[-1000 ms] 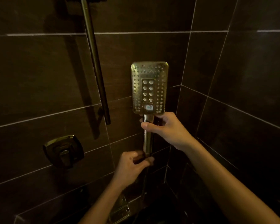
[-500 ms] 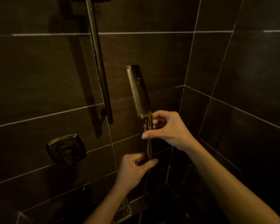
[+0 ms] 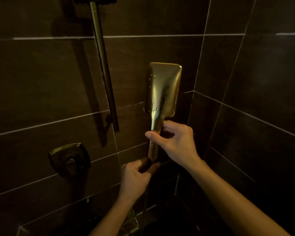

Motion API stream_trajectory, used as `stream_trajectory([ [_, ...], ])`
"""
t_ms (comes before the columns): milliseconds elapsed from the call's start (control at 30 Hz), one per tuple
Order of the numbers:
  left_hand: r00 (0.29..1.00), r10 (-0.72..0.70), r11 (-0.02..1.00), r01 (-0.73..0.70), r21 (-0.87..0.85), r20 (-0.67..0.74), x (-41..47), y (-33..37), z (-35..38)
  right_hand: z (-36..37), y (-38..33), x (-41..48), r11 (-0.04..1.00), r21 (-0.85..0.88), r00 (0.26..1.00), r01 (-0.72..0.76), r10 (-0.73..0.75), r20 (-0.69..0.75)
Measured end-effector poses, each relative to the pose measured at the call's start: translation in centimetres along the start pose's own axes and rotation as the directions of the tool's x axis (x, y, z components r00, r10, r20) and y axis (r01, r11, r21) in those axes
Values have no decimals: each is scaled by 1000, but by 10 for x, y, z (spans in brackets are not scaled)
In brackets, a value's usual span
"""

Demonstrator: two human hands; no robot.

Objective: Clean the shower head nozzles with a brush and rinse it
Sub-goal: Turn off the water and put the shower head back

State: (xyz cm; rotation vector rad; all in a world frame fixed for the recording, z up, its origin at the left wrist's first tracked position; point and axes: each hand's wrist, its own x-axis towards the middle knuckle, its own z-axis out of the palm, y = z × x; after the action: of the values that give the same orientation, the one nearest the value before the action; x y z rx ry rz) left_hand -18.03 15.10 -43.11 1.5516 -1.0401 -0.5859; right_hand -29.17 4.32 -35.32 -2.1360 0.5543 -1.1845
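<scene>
A gold rectangular hand-held shower head (image 3: 163,89) stands upright in front of the dark tiled wall. Its smooth, wet back faces me, so the nozzle side is hidden. My right hand (image 3: 175,142) pinches the upper part of its handle between thumb and fingers. My left hand (image 3: 136,178) is closed around the bottom end of the handle, where the hose (image 3: 146,201) hangs down. No brush is in view.
A metal slide rail (image 3: 103,65) runs down the wall to the left of the shower head. A square valve handle (image 3: 69,158) sits on the wall at lower left. The tiled corner (image 3: 194,99) lies just right of the shower head. A glinting object (image 3: 131,222) lies low near the floor.
The shower head has turned about its handle: its nozzle face faced me, then it stood edge-on, and now its back faces me. Both hands stayed on the handle.
</scene>
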Motion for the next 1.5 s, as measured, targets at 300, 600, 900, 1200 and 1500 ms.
stream_trajectory([
  [300,850,153,964,-16,-265,503,4,-5,-24,-30,9,22,693,499,728,-519,53,684],
  [600,975,78,996,-68,-57,210,-9,-10,-17,-8,10,13,883,375,938,-281,170,303],
  [900,748,83,807,336,-485,658,-17,-4,-13,18,-3,4,340,667,739,-663,157,655],
  [1200,463,135,586,676,-447,876,-9,-8,11,45,2,3,7,613,607,-790,-130,784],
  [1500,740,-575,741,652,-160,350,2,-23,15,78,6,-1,441,629,750,-640,537,386],
])
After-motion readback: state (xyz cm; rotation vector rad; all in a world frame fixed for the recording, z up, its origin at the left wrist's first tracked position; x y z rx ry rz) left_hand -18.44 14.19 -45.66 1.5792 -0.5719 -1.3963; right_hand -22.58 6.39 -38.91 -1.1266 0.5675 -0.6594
